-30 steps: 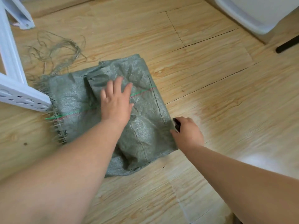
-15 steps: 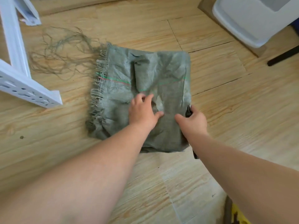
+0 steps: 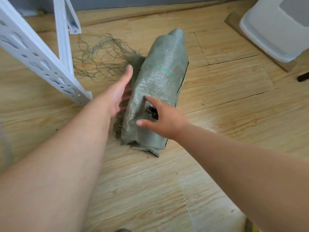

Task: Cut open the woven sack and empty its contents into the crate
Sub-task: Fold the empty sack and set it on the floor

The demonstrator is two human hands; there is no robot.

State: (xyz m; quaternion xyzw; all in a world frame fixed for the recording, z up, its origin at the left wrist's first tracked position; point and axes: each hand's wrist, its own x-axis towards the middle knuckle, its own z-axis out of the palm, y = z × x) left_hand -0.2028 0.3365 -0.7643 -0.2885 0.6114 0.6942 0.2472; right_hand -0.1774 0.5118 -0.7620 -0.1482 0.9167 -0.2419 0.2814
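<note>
While both hands [image 3: 117, 96] [image 3: 164, 119] press flat-fingered, the coarse woven sack [image 3: 158, 84] stands folded on plank flooring [image 3: 225, 91].

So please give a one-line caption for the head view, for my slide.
Both hands, left hand and right hand, steady a green woven sack on the wooden floor.

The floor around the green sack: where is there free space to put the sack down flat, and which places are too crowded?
Bare floor lies to the right of the woven sack, up to the white crate, and in front of it, between the two forearms. The left is crowded: loose threads and the white metal frame, with the left hand there.
</note>
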